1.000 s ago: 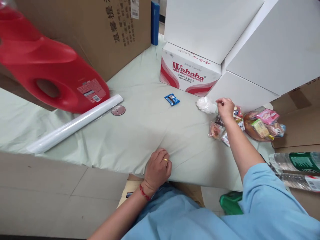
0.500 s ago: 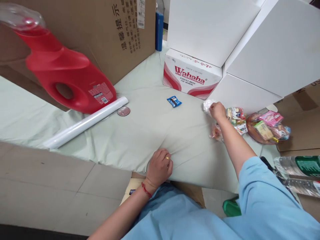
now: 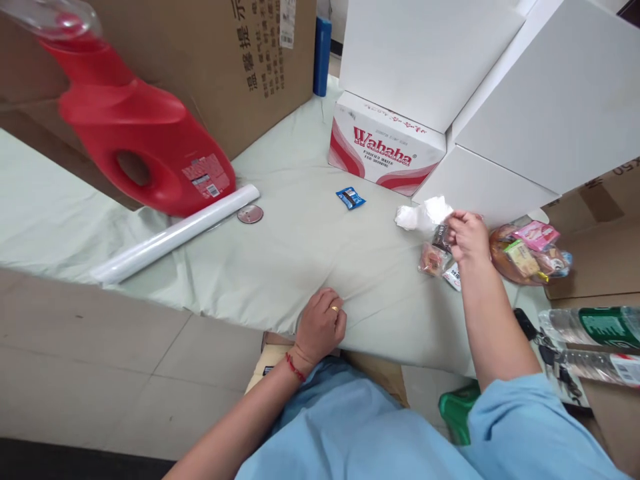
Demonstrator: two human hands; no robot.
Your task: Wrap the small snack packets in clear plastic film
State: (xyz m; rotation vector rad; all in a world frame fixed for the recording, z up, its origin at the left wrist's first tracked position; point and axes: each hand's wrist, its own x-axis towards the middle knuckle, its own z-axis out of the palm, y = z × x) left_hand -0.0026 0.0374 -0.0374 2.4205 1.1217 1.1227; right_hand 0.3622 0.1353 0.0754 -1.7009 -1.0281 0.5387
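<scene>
My right hand [image 3: 467,235] pinches one end of a crumpled white tissue [image 3: 434,212] at the right of the table; the tissue's other end reaches left over the cloth. Close under that hand lie small snack packs: a clear pack with something reddish-brown [image 3: 432,259], a dark one [image 3: 442,237] and a white one [image 3: 453,276]. My fingers partly cover this group. By the table's near edge, my left hand [image 3: 321,321] rests on the cloth with its fingers curled in, no object showing in it. Farther off lies a blue packet [image 3: 351,198].
A Wahaba-style red and white carton [image 3: 383,147] stands at the back beside white boxes [image 3: 520,93]. Right of my hand sits a bowl of snacks [image 3: 531,250]. On the left are a red jug [image 3: 150,143], a white roll [image 3: 175,233] and a round disc [image 3: 250,213]. Plastic bottles [image 3: 600,327] lie far right.
My right hand has moved to the right, drawing the tissue out longer. The snack packs beneath are now more covered by the hand. My left hand stays in place.
</scene>
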